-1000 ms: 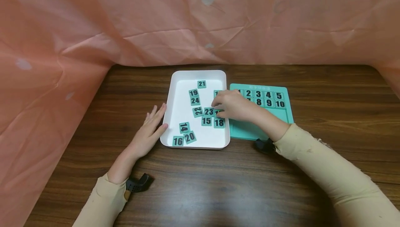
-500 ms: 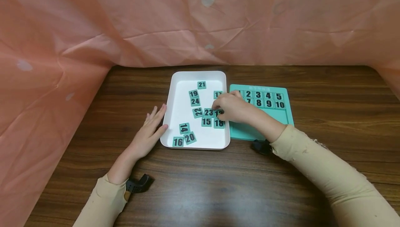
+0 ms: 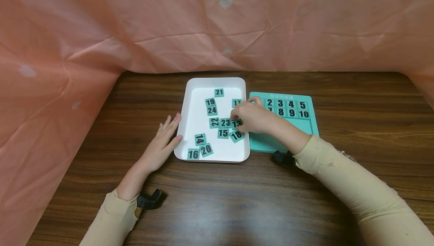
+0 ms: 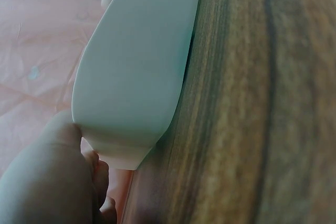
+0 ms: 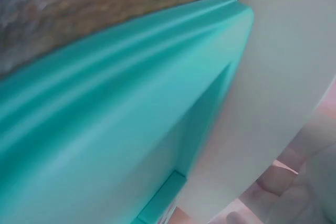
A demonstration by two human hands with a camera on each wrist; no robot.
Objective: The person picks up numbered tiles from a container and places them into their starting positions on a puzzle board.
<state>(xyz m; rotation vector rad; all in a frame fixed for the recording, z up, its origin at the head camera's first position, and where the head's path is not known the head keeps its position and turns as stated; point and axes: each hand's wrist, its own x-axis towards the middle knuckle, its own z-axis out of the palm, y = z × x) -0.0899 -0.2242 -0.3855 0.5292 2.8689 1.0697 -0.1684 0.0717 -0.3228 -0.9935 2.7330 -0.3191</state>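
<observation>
A white tray holds several square green number tiles. My right hand reaches over its right wall, finger and thumb curled at the edges of the tile 13, partly covering it. The tile 23 lies to its left, the tilted tile 18 just below. My left hand rests against the tray's left side with fingers extended. In the left wrist view that hand touches the tray's outer wall. The right wrist view shows the right hand's fingers past the tray wall.
A green number board adjoins the tray's right side, its top rows bearing tiles up to 10; the right forearm covers part of it. Both stand on a dark wooden table. A pink curtain hangs behind.
Under my right hand's fingers the tile 13 has come into fuller view. Tiles 23 and 15 have slid slightly left, 22 has turned a little, and 18 has tilted. The left hand has stayed still.
</observation>
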